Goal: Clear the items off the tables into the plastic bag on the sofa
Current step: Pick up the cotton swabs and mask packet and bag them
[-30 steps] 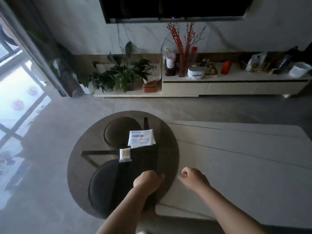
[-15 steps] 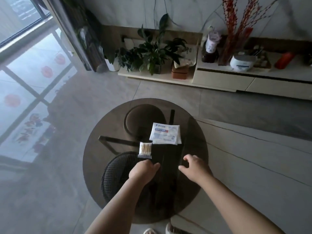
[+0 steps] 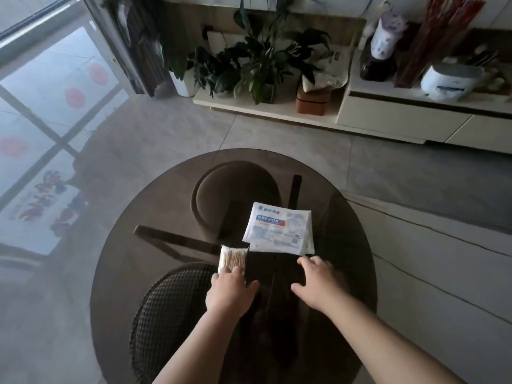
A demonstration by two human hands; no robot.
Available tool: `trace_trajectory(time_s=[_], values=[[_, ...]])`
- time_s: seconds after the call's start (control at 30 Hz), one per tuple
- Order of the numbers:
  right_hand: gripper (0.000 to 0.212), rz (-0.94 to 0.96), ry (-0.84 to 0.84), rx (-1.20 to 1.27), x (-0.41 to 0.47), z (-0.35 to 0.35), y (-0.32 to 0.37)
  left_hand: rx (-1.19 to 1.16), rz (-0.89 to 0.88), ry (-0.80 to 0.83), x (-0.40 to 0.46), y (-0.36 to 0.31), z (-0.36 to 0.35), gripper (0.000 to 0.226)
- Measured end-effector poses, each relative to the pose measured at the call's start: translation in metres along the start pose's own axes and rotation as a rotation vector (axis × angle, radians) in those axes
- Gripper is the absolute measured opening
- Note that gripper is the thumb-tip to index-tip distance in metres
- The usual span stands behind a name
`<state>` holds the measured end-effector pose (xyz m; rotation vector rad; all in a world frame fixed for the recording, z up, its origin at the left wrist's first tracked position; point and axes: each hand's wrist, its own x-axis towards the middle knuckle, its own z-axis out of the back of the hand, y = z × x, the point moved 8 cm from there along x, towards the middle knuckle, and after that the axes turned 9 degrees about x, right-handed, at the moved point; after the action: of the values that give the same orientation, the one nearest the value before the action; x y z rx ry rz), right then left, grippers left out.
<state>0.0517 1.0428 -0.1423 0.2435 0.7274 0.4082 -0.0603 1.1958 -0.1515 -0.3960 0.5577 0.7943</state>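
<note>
Head view looks down on a round dark glass tabletop with two things lying near its middle: a small clear packet of cotton swabs and, just to its right and a little farther off, a flat white pouch with blue print and an orange stripe. The left hand reaches forward with its fingertips touching the near end of the packet of cotton swabs; its fingers lie fairly straight, the grip apart, nothing pinched. The right hand hovers with spread, relaxed fingers just short of the pouch's near right corner, grip apart and holding nothing. Through the glass a woven stool shows. Beyond stand potted plants on a low pale shelf.
</note>
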Motion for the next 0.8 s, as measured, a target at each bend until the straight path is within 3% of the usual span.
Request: trace_trajectory(time_s=[0.27, 0.53, 0.67, 0.8], values=[[0.062, 0.053, -0.049, -0.153, 0.100, -0.029, 0.015, 0.035, 0.022, -0.112, 0.088, 0.018, -0.019, 0.064], [0.077, 0.075, -0.037, -0.227, 0.159, -0.056, 0.017, 0.079, -0.011, -0.095, 0.134, 0.015, -0.034, 0.073], [0.083, 0.092, -0.040, -0.241, 0.169, -0.061, 0.014, 0.141, -0.023, -0.113, 0.142, 0.013, -0.035, 0.064], [0.073, 0.181, -0.087, -0.390, 0.171, -0.054, 0.019, 0.173, -0.016, -0.103, 0.146, 0.011, -0.034, 0.061]])
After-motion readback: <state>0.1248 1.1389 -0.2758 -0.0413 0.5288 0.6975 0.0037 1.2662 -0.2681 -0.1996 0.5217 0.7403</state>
